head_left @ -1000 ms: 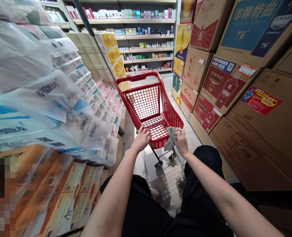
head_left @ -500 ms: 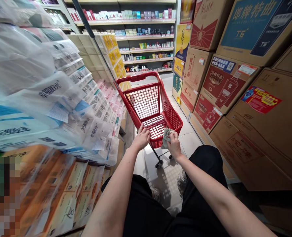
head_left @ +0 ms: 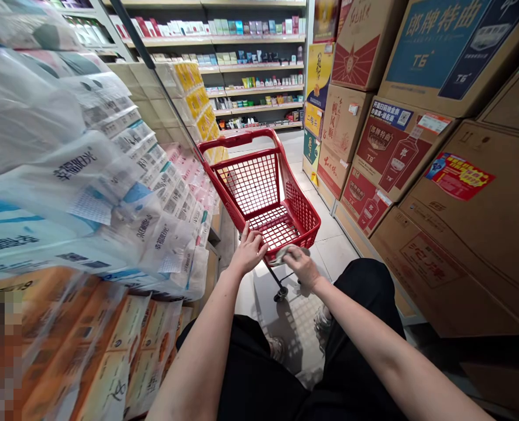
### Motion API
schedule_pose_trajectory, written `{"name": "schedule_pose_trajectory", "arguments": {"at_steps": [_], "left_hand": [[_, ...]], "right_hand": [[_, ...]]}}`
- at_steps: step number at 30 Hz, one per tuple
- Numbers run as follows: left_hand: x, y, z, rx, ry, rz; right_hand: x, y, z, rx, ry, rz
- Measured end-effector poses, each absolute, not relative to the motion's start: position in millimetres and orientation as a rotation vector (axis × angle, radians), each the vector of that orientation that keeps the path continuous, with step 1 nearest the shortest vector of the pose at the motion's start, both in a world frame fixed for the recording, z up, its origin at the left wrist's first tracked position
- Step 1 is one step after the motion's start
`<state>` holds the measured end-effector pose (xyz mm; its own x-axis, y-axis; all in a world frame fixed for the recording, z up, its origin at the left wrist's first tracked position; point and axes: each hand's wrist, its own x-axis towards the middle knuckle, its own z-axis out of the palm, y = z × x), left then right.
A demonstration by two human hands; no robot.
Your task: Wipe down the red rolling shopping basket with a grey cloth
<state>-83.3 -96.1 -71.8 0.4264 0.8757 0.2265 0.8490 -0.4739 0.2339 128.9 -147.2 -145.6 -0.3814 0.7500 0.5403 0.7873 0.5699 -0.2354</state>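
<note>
A red plastic shopping cart (head_left: 259,175) with a gridded basket stands before me, its near end between my hands. My left hand (head_left: 249,252) is at the near left corner of the basket, fingers curled over the rim. A greyish cloth (head_left: 281,255) is bunched in my right hand (head_left: 301,263), which presses it against the outside of the basket's near end, just under the rim. Part of the cloth is hidden beneath my fingers. Below the basket a black caster wheel (head_left: 281,293) shows on the floor.
Plastic-wrapped paper packs (head_left: 154,193) are piled along the left, with orange packs (head_left: 66,327) below. Stacked cartons (head_left: 399,146) line the right side. Shelves of small goods (head_left: 259,67) stand at the back. A dark pole (head_left: 149,58) slants down toward the cart's handle.
My right hand has moved left and slightly down with the cloth, from the rim to just under it. My left hand remains at the corner. The view has shifted slightly.
</note>
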Motion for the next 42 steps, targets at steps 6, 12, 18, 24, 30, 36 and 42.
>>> {"name": "schedule_pose_trajectory", "arguments": {"at_steps": [6, 12, 18, 24, 30, 36, 42], "left_hand": [[-81, -95, -72, 2.536, 1.563, 0.519], [-80, -97, -73, 2.51, 1.572, 0.525], [-83, -98, -74, 2.493, 1.598, 0.506], [-78, -110, -66, 2.512, 1.61, 0.529], [-113, -168, -44, 2.44, 1.889, 0.688], [-223, -249, 11, 1.957, 2.715, 0.91], [-323, -304, 52, 1.437, 3.243, 1.141]], "right_hand": [[193, -135, -171, -1.654, -1.567, 0.055], [164, -141, -176, -1.594, -1.474, 0.181], [121, -166, -185, -1.559, -1.607, 0.288], [119, -169, -172, -1.461, -1.491, 0.263], [123, -167, -157, -1.435, -1.513, 0.289], [125, -169, -174, -1.476, -1.588, 0.296], [124, -174, -185, -1.462, -1.617, 0.314]]}}
